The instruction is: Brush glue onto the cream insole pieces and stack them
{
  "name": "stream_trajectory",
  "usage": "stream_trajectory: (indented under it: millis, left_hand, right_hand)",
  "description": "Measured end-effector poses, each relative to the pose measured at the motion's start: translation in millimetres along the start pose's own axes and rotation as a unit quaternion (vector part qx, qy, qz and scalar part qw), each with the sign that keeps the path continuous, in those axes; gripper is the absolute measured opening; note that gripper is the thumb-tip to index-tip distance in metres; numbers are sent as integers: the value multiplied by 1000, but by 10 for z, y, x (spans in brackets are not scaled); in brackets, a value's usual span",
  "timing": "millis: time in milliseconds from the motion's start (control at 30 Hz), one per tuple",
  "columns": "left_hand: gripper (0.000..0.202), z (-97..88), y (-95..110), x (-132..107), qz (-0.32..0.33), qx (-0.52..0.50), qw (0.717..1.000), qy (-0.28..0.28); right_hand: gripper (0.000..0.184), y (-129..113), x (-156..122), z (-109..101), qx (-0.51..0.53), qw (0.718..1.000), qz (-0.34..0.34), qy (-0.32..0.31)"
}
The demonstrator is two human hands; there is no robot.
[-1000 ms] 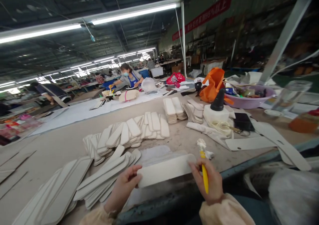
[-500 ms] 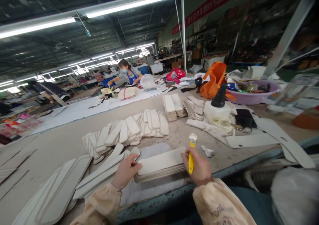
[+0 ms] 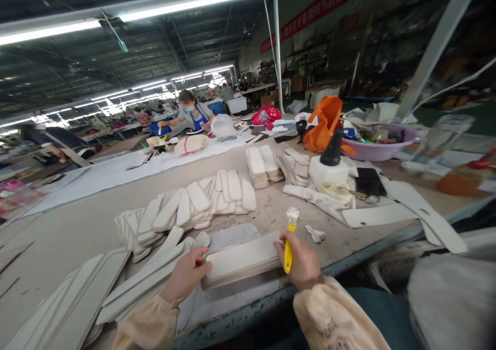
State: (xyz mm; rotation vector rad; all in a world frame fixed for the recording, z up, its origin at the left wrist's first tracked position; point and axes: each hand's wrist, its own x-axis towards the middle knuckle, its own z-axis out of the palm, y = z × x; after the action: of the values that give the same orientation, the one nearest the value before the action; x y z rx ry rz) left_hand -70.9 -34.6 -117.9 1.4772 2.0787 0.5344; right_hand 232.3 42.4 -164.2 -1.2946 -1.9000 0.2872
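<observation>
My right hand [image 3: 304, 261] is closed round the yellow handle of a small brush [image 3: 288, 257], bristles up and coated in white. Its fingertips also touch the right end of a neat stack of off-white strips with rounded ends [image 3: 242, 259]. At the stack's left end, my left hand [image 3: 186, 273] has thumb and fingers curled at the top strip's edge. Beneath the stack lies a pale sheet [image 3: 232, 235]. Longer off-white strips [image 3: 143, 283] are fanned out left of my left hand, and shorter rounded pieces [image 3: 199, 196] lie in overlapping piles behind.
A white bottle with a black cone nozzle [image 3: 329, 171], scissors [image 3: 366, 197] and a purple basin [image 3: 387, 146] stand to the right. Near them are an orange bag [image 3: 323, 122] and a glass jar [image 3: 445, 135]. A co-worker [image 3: 196, 117] sits across the table.
The view has shifted slightly, so most things appear a little further left. Both hands stay at the ends of the stack, with the brush still in my right hand.
</observation>
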Motion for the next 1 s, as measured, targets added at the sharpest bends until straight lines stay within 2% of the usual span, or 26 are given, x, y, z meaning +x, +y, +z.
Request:
stream_trajectory:
  millis: [300, 467, 533, 633, 700, 767, 833, 1000]
  left_hand:
    - [38, -46, 19, 33, -2, 4, 1000, 2]
    - [42, -40, -12, 52, 7, 13, 1000, -1]
    - [42, -34, -54, 74, 7, 14, 1000, 4]
    - [40, -27, -114, 119, 16, 21, 1000, 12]
    - [39, -27, -129, 139, 22, 26, 999, 18]
    - [38, -32, -115, 142, 25, 27, 999, 34]
    - [37, -37, -82, 133, 26, 27, 998, 54]
    - [37, -5, -115, 151, 35, 22, 996, 77]
  right_hand:
    - [11, -23, -7, -18, 2, 1000, -1, 6]
    - [10, -162, -24, -46, -9, 996, -72, 58]
    - [8, -263, -75, -1, 7, 992, -120, 38]
    - [5, -393, -181, 123, 27, 976, -212, -42]
    - [8, -421, -238, 185, 23, 966, -243, -88]
    - [11, -385, -262, 194, 12, 966, -235, -105]
    - [11, -300, -249, 147, 5, 974, -204, -97]
    - [17, -87, -147, -43, 3, 996, -75, -51]
